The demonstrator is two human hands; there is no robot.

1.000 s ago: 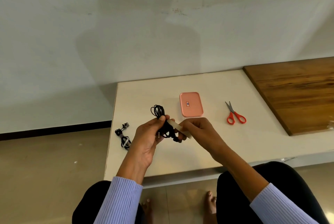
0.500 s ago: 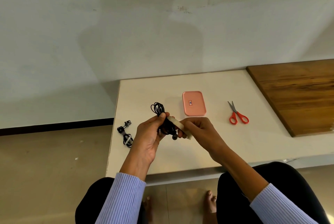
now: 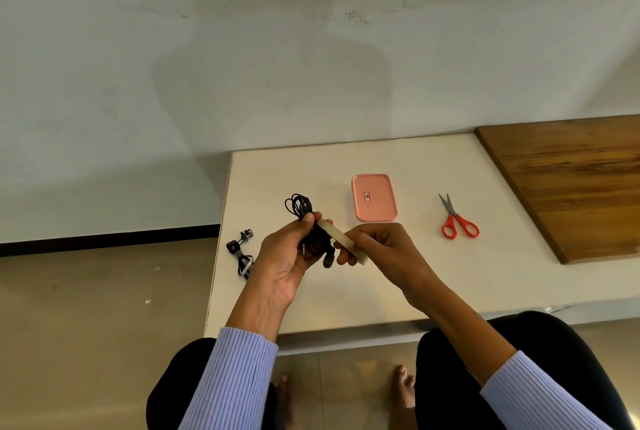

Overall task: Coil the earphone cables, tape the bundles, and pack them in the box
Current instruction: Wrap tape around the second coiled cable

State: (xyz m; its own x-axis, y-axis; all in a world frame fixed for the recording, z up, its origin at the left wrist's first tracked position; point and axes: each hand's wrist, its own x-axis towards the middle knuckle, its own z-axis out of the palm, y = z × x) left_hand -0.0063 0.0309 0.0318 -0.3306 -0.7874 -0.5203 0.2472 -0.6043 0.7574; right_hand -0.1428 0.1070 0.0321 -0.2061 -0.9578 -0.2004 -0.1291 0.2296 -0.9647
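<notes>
We pinch the coiled black earphone bundle [image 3: 306, 228] in our left hand [image 3: 284, 256], thumb over its waist, so the loops stay gathered above the table [image 3: 415, 273]. Our right hand [image 3: 384, 249] grips the tape roll [image 3: 341, 240] at the bundle's 3 o'clock, touching it, probably to draw tape round the middle. A finished, taped bundle [image 3: 240, 251] lies at 9 o'clock near the table's edge. The pink box [image 3: 374, 198], lid closed, waits at 1 o'clock; red scissors [image 3: 457, 220] lie farther out at 3 o'clock for cutting.
</notes>
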